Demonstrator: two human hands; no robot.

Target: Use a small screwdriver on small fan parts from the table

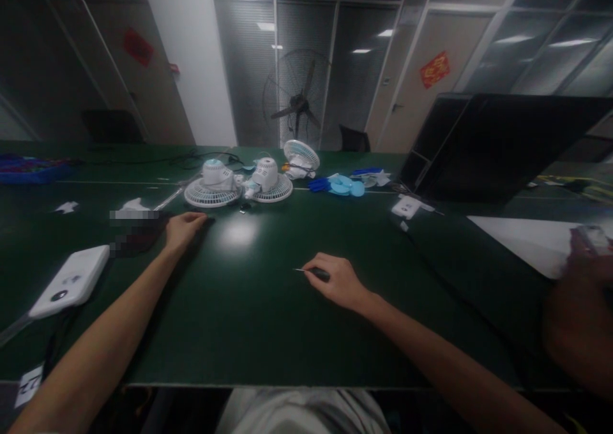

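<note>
My right hand (338, 281) is closed around the dark handle of a small screwdriver (320, 273), above the middle of the green table. Its thin metal shaft points left. Farther left, my left hand (184, 231) rests near the tabletop with thumb and fingers pressed together; whatever is in them, if anything, is too small to make out. Just beyond it, one white fan (213, 188) lies face down, and a second white fan (269, 182) lies beside it. A small dark piece (244, 208) sits in front of them. Behind, a third fan (301, 158) leans tilted.
Light blue fan blades (345, 185) lie right of the fans. White devices lie at left (71, 281) and right (406, 207), the right one near a black cable (445, 284). A large black monitor (507, 147) stands at right. Another person's arm (577, 313) reaches in there.
</note>
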